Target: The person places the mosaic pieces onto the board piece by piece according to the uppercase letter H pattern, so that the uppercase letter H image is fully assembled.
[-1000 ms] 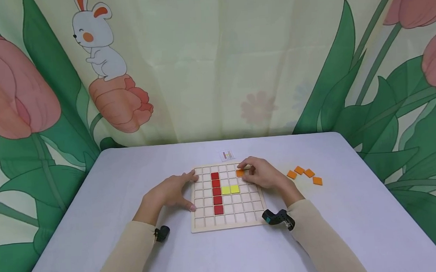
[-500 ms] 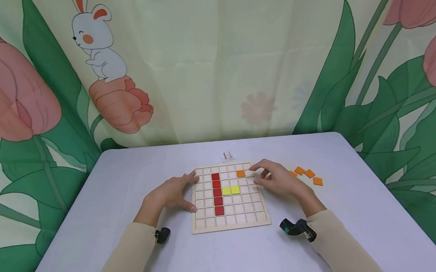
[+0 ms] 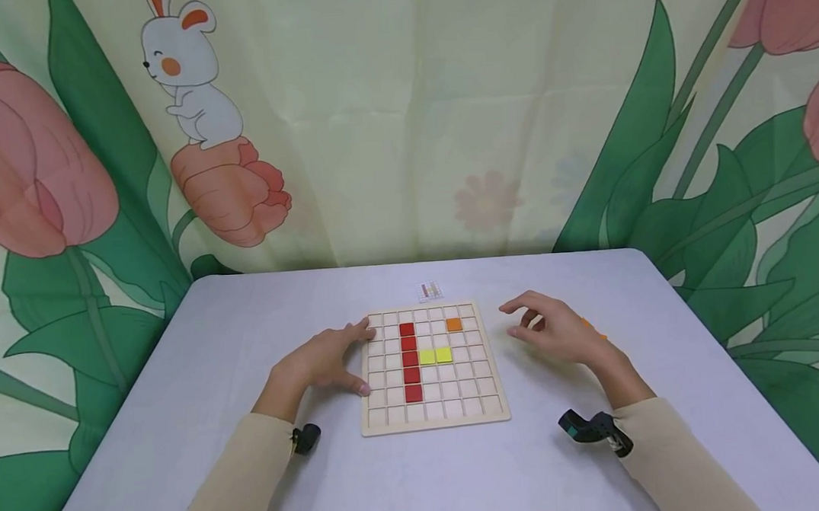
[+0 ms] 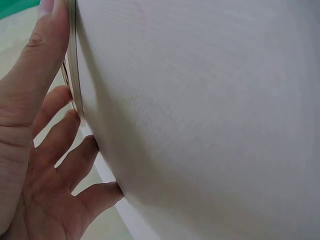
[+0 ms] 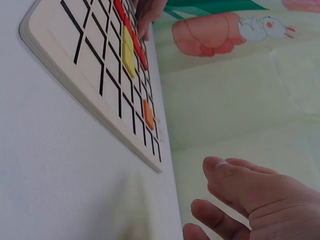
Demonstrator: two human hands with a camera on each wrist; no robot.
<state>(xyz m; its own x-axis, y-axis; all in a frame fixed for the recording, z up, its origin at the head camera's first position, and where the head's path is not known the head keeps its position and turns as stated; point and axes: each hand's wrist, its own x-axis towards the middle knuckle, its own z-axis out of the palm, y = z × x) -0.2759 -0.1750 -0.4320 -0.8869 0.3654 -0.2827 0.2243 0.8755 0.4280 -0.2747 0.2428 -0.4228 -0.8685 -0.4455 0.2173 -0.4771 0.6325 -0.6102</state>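
Note:
A wooden grid board (image 3: 452, 411) lies flat on the table. Several red tiles (image 3: 410, 359) form a column on it, with two yellow tiles (image 3: 435, 356) beside them and one orange tile (image 3: 454, 324) near the upper right. My left hand (image 3: 321, 360) rests against the board's left edge, thumb and fingers spread; the left wrist view shows the thumb (image 4: 40, 62) along that edge. Right of the board, my right hand (image 3: 553, 329) hovers over the table, fingers loosely bent and holding nothing. It largely hides the loose orange tiles (image 3: 601, 336) behind it.
A small printed card (image 3: 429, 290) with a coloured grid pattern lies just behind the board. The white table (image 3: 248, 323) ends at the back against a curtain (image 3: 349, 136) printed with tulips and a rabbit.
My right hand has let go of the orange tile at the board's upper right and moved right, towards the loose orange tiles. My left hand stays at the board's edge.

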